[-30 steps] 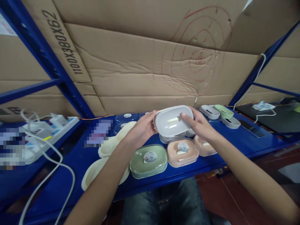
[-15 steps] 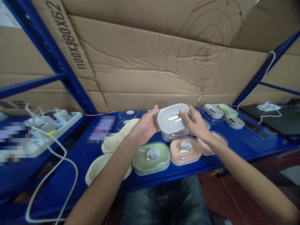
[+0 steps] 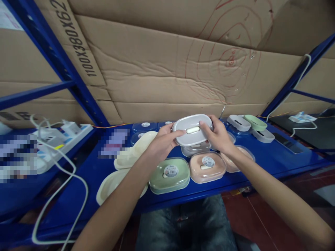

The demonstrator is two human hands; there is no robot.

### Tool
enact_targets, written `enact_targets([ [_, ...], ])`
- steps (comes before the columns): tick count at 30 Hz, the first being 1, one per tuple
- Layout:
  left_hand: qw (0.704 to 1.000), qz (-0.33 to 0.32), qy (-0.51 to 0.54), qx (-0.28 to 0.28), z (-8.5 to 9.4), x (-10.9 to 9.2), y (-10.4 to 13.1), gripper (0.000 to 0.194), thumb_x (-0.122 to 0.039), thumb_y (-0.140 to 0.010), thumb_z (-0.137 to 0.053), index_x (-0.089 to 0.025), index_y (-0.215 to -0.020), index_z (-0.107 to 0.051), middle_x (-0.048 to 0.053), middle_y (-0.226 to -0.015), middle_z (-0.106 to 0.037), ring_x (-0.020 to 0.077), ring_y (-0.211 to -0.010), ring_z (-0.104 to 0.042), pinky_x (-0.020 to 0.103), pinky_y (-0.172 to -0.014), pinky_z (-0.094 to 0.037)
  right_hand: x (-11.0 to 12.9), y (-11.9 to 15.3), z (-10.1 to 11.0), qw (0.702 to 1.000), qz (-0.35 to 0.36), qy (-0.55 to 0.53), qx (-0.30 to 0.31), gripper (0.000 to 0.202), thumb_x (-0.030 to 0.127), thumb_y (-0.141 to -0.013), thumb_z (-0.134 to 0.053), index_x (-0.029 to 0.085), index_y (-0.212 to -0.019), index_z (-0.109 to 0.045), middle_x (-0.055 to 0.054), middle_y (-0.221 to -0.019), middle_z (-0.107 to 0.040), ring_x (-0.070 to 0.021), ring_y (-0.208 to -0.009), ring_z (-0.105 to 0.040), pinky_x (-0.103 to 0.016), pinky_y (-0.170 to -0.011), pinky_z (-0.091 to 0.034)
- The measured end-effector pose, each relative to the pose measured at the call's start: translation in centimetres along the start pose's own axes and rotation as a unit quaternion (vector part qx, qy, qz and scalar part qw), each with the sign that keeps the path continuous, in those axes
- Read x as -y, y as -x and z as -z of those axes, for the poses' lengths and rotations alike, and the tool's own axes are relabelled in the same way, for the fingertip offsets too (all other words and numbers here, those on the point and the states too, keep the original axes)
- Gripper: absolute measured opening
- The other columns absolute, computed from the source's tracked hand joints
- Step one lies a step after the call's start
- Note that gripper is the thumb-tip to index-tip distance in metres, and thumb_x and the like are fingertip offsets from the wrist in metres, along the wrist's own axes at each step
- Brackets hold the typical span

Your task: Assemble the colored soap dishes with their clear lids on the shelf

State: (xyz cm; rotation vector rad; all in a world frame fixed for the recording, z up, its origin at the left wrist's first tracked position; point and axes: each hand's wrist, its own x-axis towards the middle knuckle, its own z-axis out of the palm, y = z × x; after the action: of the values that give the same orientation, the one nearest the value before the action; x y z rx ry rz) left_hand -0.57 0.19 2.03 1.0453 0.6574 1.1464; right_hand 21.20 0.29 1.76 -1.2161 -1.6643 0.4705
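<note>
Between my two hands, above the table, is a grey oval plastic box (image 3: 187, 138) with a white oblong piece (image 3: 193, 130) in its middle. My left hand (image 3: 167, 139) grips its left end, thumb reaching across the top toward the white piece. On the right end, my right hand (image 3: 216, 132) holds it with the thumb pressed on top and the fingers hidden behind. Below it stands another grey box (image 3: 195, 150), partly covered. Nearer to me lie a green box (image 3: 170, 174) and a pink box (image 3: 206, 169), both with clear covers and round labels.
Cream oval trays (image 3: 112, 184) lie by my left forearm. Grey and green slotted pieces (image 3: 255, 122) are stacked at the back right, near a dark phone (image 3: 289, 143). A power strip (image 3: 70, 139) and a white cable (image 3: 86, 195) are on the left. Cardboard (image 3: 157, 69) stands behind.
My left thumb has come down onto the top of the grey box, near the white piece. The box has tilted slightly; both hands keep hold of it.
</note>
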Motion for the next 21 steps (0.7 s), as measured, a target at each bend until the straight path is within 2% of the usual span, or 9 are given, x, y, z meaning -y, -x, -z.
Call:
enact_targets([
  [3, 0.999, -0.009, 0.033, -0.037, 0.4, -0.4, -0.3, 0.037, -0.017, -0.075, -0.086, -0.013, -0.110, -0.076, 0.015, -0.118, -0.081, 0.0327, -0.118, -0.076, 0.045, -0.101, -0.063, 0.2, -0.4, 0.0, 0.998, -0.021, -0.060, 0.015, 0.059, 0.077, -0.097, -0.065, 0.022, -0.119, -0.066, -0.007, -0.094, -0.075, -0.0182, -0.058, -0.064, -0.033, -0.047, -0.053],
  [6, 0.990, -0.037, 0.083, -0.108, 1.3, -1.0, -0.9, 0.037, -0.015, -0.079, -0.081, -0.013, -0.116, -0.076, 0.014, -0.120, -0.082, 0.0314, -0.121, -0.076, 0.045, -0.105, -0.063, 0.1, -1.2, 0.0, 0.994, -0.019, -0.096, 0.042, 0.062, 0.083, -0.098, -0.059, 0.023, -0.115, -0.065, -0.007, -0.096, -0.074, -0.0199, -0.068, -0.068, -0.035, -0.059, -0.060],
  [8, 0.982, -0.059, 0.113, -0.141, 2.1, -1.5, -1.3, 0.041, -0.014, -0.082, -0.078, -0.015, -0.122, -0.075, 0.013, -0.124, -0.081, 0.0300, -0.126, -0.074, 0.043, -0.108, -0.063, -0.2, -1.8, 0.0, 0.996, 0.008, -0.063, 0.065, 0.060, 0.082, -0.099, -0.058, 0.023, -0.110, -0.067, -0.008, -0.100, -0.076, -0.0214, -0.078, -0.072, -0.037, -0.069, -0.062],
  [11, 0.975, -0.072, 0.128, -0.167, 3.2, -2.0, -1.6, 0.045, -0.016, -0.086, -0.074, -0.019, -0.131, -0.072, 0.011, -0.129, -0.080, 0.0298, -0.131, -0.072, 0.042, -0.108, -0.064, -0.7, -2.4, -0.1, 0.992, 0.066, 0.029, 0.104, 0.047, 0.068, -0.101, -0.064, 0.023, -0.107, -0.071, -0.008, -0.105, -0.079, -0.0245, -0.091, -0.075, -0.040, -0.081, -0.061],
  [16, 0.971, -0.090, 0.132, -0.177, 3.3, -2.6, -1.4, 0.049, -0.016, -0.089, -0.067, -0.022, -0.137, -0.070, 0.010, -0.136, -0.079, 0.0305, -0.139, -0.068, 0.043, -0.109, -0.063, -1.5, -3.0, 0.1, 0.969, 0.141, 0.148, 0.138, 0.020, 0.039, -0.101, -0.063, 0.022, -0.104, -0.074, -0.009, -0.105, -0.081, -0.0255, -0.092, -0.075, -0.041, -0.082, -0.058],
  [19, 0.966, -0.100, 0.144, -0.189, 2.9, -2.9, -1.2, 0.046, -0.018, -0.094, -0.062, -0.023, -0.139, -0.068, 0.009, -0.140, -0.077, 0.0299, -0.141, -0.066, 0.043, -0.108, -0.063, -2.4, -4.3, -0.3, 0.949, 0.151, 0.211, 0.177, 0.019, 0.036, -0.102, -0.064, 0.021, -0.105, -0.075, -0.010, -0.106, -0.081, -0.0279, -0.095, -0.076, -0.043, -0.087, -0.057],
  [21, 0.965, -0.107, 0.139, -0.194, 2.9, -3.0, -1.2, 0.043, -0.023, -0.097, -0.059, -0.024, -0.139, -0.068, 0.009, -0.142, -0.076, 0.0298, -0.140, -0.066, 0.044, -0.107, -0.064, -2.9, -5.7, -1.3, 0.935, 0.153, 0.244, 0.208, 0.020, 0.035, -0.102, -0.066, 0.019, -0.110, -0.076, -0.013, -0.111, -0.081, -0.0305, -0.101, -0.076, -0.044, -0.091, -0.057],
])
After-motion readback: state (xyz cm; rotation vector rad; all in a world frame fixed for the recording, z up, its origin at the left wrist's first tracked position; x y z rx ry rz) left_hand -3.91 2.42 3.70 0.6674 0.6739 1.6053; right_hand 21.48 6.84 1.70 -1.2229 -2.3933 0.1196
